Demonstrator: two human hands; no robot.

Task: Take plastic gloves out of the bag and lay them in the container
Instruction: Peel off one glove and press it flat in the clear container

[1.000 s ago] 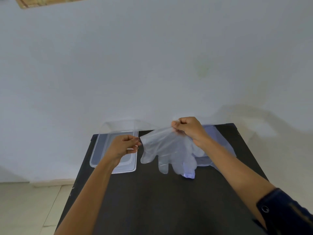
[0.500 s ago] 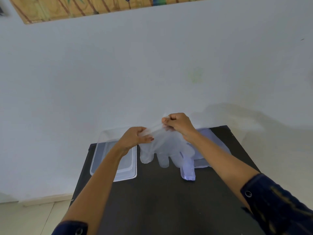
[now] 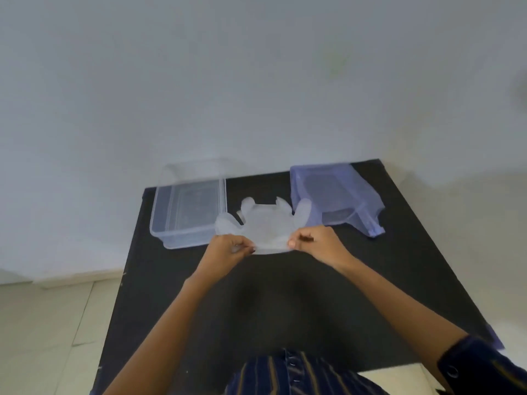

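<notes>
At about ten o'clock on the black worktop [image 3: 285,295] stands the clear plastic container [image 3: 188,208], its far wall close to the pale wall [image 3: 256,81] behind. No glove can be made out inside it, though its clear walls make this hard to judge.

Just beside the container's near right corner, toward the centre, the left hand [image 3: 228,250] has its grip narrowed to a pinch, thumb against fingers, closed on the left end of the cuff of a translucent plastic glove [image 3: 266,223]. The glove is stretched flat between both hands, cuff toward the person and fingers spread toward twelve o'clock. One finger at its left side overlaps the container's near right corner in the picture; whether it touches the rim cannot be told. Whether the glove lies on the worktop or is held just above it is also unclear.

The right hand [image 3: 316,242] mirrors the left: its grip is a tight pinch on the right end of the same cuff, the other fingers curled in.

At about one o'clock lies the bluish transparent bag [image 3: 339,198], its mouth toward the person. One glove finger overlaps its near left edge.

At six o'clock a dark striped shirt [image 3: 291,374] shows, and a dark sleeve [image 3: 482,366] on the right arm.
</notes>
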